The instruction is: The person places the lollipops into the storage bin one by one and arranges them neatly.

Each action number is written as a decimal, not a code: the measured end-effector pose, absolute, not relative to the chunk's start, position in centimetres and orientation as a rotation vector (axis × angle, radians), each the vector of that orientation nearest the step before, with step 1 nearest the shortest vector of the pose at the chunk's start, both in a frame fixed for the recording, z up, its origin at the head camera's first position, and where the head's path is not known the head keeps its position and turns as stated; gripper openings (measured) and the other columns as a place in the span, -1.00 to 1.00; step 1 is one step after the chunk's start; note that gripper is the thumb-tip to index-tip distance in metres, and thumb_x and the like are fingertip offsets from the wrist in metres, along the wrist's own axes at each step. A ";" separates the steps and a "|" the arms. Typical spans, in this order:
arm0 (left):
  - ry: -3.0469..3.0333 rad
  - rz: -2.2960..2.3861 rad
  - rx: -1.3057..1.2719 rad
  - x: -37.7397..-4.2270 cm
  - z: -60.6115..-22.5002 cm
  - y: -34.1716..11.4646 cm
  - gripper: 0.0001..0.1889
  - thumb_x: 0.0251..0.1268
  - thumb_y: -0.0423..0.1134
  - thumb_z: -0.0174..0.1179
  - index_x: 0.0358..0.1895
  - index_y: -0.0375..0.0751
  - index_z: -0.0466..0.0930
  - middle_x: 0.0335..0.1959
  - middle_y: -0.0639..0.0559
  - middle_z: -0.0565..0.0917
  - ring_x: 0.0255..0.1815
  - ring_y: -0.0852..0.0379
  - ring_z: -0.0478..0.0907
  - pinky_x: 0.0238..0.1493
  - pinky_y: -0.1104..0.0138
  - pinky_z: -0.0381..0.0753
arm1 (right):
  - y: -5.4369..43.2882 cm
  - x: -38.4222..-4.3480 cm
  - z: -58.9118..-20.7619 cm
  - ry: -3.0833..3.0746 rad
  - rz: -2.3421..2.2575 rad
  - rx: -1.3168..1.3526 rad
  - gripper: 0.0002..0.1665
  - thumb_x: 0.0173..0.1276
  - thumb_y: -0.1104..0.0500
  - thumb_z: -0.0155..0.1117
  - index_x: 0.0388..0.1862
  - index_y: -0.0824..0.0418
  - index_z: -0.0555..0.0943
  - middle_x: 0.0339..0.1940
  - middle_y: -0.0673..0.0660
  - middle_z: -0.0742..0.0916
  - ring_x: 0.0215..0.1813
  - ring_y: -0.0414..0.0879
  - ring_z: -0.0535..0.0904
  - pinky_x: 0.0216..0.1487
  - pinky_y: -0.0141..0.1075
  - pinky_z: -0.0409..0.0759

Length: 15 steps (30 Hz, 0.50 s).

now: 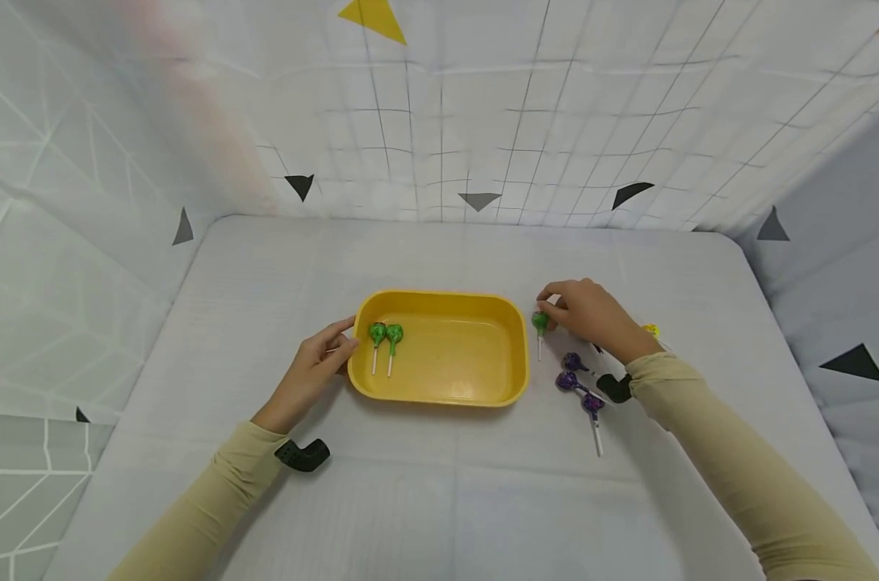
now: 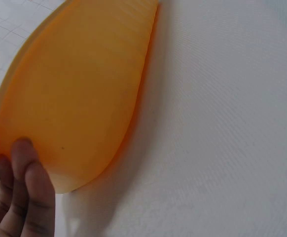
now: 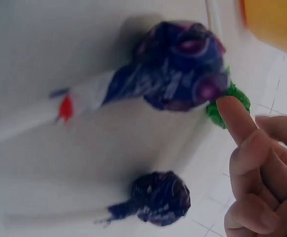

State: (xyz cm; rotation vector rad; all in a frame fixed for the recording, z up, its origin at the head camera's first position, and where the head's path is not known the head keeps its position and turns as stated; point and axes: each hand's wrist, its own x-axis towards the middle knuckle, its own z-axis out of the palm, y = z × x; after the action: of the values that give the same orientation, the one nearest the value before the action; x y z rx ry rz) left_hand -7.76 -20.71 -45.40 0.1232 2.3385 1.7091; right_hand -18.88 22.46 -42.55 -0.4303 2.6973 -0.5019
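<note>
A yellow tray (image 1: 454,395) stands mid-table, its left end gripped by my left hand (image 1: 316,363). Fingers (image 2: 40,192) lie against the tray's outer wall (image 2: 79,89) and the thumb is at the rim. Inside, two green-wrapped lollipops (image 1: 395,332) lie side by side at the left, sticks toward me. Just right of the tray, my right hand (image 1: 588,311) pinches the head of another green lollipop (image 1: 540,321), its white stick pointing toward me. In the right wrist view the green head (image 3: 215,114) is partly hidden by a finger and a purple lollipop.
Purple-wrapped lollipops (image 1: 567,380) lie in a loose group below my right hand. A yellow-wrapped lollipop (image 1: 651,330) is partly hidden behind the right wrist. The white table (image 1: 410,492) meets patterned cloth walls (image 1: 454,121) at the back and sides.
</note>
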 end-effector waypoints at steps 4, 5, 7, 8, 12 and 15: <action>2.335 1.715 0.126 -7.8 -45.4 -20.7 -0.42 0.66 -0.07 0.05 0.59 -0.18 0.24 -0.19 -0.24 0.58 -0.32 0.20 0.61 -0.15 0.39 0.72 | 22.5 -18.6 -42.1 2.741 -0.429 -0.475 -0.48 0.48 -0.09 0.35 0.23 0.22 0.65 -0.27 0.08 0.84 -0.32 -0.05 0.69 -0.23 -0.13 0.72; 2.335 1.714 0.127 -7.8 -45.3 -20.7 -0.42 0.66 -0.07 0.05 0.59 -0.18 0.25 -0.19 -0.24 0.58 -0.32 0.20 0.61 -0.15 0.39 0.72 | 22.5 -18.6 -42.1 2.756 -0.407 -0.497 -0.46 0.44 -0.11 0.39 0.22 0.22 0.65 -0.22 0.09 0.84 -0.26 -0.03 0.72 -0.15 -0.08 0.73; 2.332 1.712 0.130 -7.7 -45.3 -20.7 -0.42 0.66 -0.07 0.04 0.59 -0.18 0.25 -0.18 -0.25 0.58 -0.32 0.20 0.61 -0.14 0.39 0.72 | 22.6 -18.5 -42.1 2.764 -0.380 -0.532 -0.42 0.40 -0.13 0.43 0.22 0.20 0.67 -0.11 0.11 0.84 -0.11 0.05 0.74 -0.02 0.02 0.72; 2.328 1.715 0.124 -7.7 -45.3 -20.7 -0.43 0.66 -0.07 0.05 0.59 -0.17 0.25 -0.18 -0.25 0.58 -0.32 0.20 0.61 -0.14 0.39 0.72 | 22.6 -18.4 -42.1 2.763 -0.371 -0.546 -0.42 0.39 -0.14 0.44 0.23 0.18 0.67 -0.06 0.12 0.84 -0.03 0.09 0.73 0.05 0.06 0.70; 2.323 1.714 0.124 -7.7 -45.2 -20.6 -0.43 0.66 -0.07 0.04 0.59 -0.16 0.25 -0.16 -0.27 0.58 -0.31 0.20 0.61 -0.13 0.39 0.72 | 22.7 -18.3 -42.4 2.740 -0.372 -0.557 -0.48 0.39 -0.12 0.44 0.20 0.14 0.71 0.04 0.10 0.83 0.17 0.15 0.68 0.17 0.15 0.65; 2.325 1.712 0.127 -7.8 -45.3 -20.7 -0.42 0.66 -0.07 0.05 0.59 -0.17 0.25 -0.15 -0.27 0.58 -0.31 0.20 0.61 -0.13 0.39 0.71 | 22.7 -18.3 -42.5 2.734 -0.381 -0.552 -0.53 0.40 -0.10 0.44 0.15 0.12 0.75 0.03 0.09 0.83 0.18 0.14 0.68 0.17 0.15 0.65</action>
State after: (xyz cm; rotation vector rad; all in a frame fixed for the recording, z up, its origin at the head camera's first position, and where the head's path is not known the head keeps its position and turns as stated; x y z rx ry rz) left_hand -7.77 -20.65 -45.33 0.1268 2.3251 1.7125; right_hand -18.31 22.67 -42.49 -0.5519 2.7337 -0.3815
